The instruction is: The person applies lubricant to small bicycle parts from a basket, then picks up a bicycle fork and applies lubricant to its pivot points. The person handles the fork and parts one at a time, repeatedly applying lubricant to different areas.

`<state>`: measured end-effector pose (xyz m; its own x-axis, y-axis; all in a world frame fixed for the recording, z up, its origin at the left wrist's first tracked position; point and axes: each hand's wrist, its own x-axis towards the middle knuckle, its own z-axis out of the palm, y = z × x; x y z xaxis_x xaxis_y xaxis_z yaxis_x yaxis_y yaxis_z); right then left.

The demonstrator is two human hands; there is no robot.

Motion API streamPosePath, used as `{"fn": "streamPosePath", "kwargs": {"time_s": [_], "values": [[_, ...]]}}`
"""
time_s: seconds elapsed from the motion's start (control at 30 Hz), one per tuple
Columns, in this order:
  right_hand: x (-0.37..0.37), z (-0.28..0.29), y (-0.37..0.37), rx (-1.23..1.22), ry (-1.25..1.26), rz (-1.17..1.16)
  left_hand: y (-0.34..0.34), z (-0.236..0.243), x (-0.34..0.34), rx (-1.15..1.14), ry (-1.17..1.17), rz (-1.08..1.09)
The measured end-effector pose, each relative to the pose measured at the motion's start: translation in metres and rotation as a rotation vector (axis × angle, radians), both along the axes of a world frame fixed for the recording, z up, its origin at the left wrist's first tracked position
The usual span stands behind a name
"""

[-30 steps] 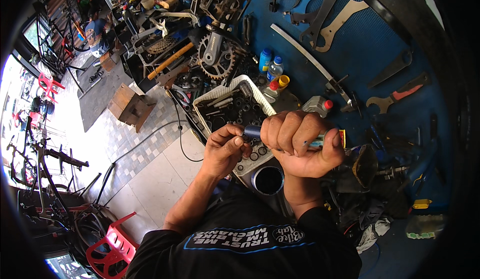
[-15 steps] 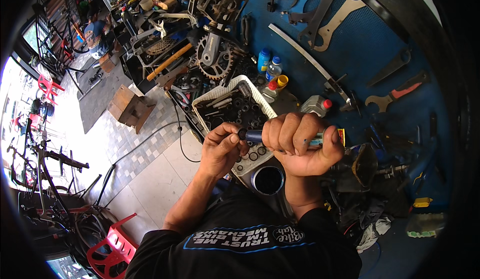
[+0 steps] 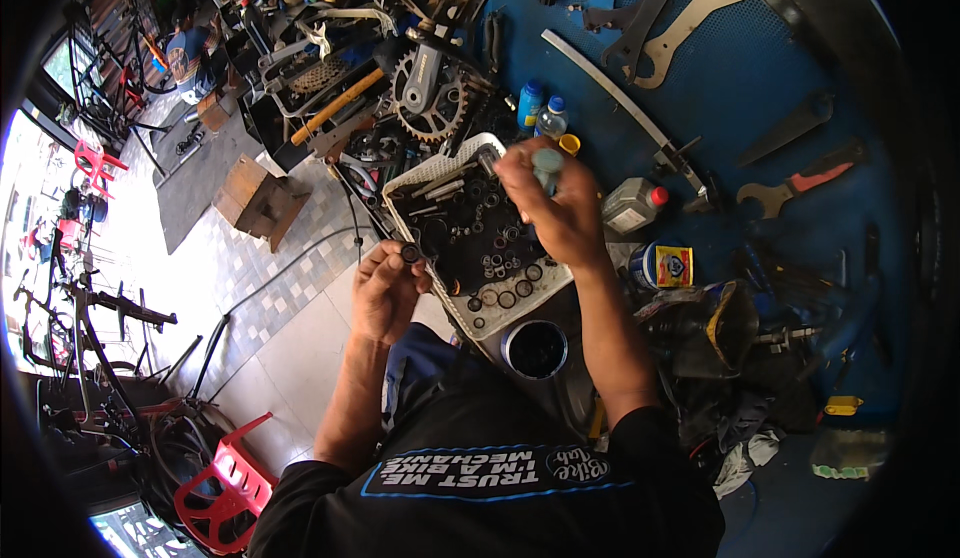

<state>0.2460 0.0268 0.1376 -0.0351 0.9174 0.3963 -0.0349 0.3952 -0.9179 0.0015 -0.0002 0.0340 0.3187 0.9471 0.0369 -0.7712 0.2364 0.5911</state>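
Note:
My left hand (image 3: 385, 293) pinches a small dark ring (image 3: 410, 253), like a bearing, between thumb and fingertips at the near left side of a white plastic basket (image 3: 440, 170). Closed around a tool with a translucent pale green end (image 3: 547, 161), my right hand (image 3: 560, 208) is raised over the basket's far right side. Most of that tool is hidden by the fingers, so its kind cannot be made out. Inside the basket lie several loose rings (image 3: 507, 299), small metal parts and rods. Just nearer stands an open can (image 3: 505, 360) with dark contents.
A crankset (image 3: 428, 98) and a wooden-handled tool (image 3: 340, 106) lie beyond the basket. Bottles (image 3: 529, 106), a red-capped jug (image 3: 632, 206) and a blue tub (image 3: 652, 264) stand right. Wrenches (image 3: 690, 33) hang on the blue wall. Left are a wooden block (image 3: 258, 203), red chair (image 3: 230, 488) and another person (image 3: 190, 58).
My hands have come apart. The left moved left and slightly down with the ring; the right rose away over the basket with its tool, uncovering the rings and the blue tub.

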Motion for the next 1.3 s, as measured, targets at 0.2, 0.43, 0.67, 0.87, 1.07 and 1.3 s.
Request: {"fn": "streamPosePath", "kwargs": {"time_s": [0.2, 0.43, 0.67, 0.87, 1.07, 1.3], "values": [[0.014, -0.094, 0.035, -0.141, -0.704, -0.080, 0.000, -0.032, -0.033, 0.010, 0.174, 0.079], [-0.013, -0.160, 0.039, -0.402, -1.444, 0.016, -0.003, -0.043, -0.027, -0.053, 0.186, 0.075], [-0.020, -0.181, 0.036, -0.426, -1.531, -0.011, 0.002, -0.047, -0.019, -0.051, 0.144, 0.039], [-0.014, -0.153, 0.034, -0.374, -1.166, -0.132, 0.005, -0.042, -0.014, -0.085, 0.140, 0.069], [-0.023, -0.070, 0.009, -0.286, -0.334, 0.125, 0.009, -0.033, -0.005, -0.094, 0.118, 0.061], [-0.039, -0.051, -0.003, -0.250, -0.246, 0.195, 0.011, -0.025, 0.000, -0.044, 0.127, 0.018]]}}
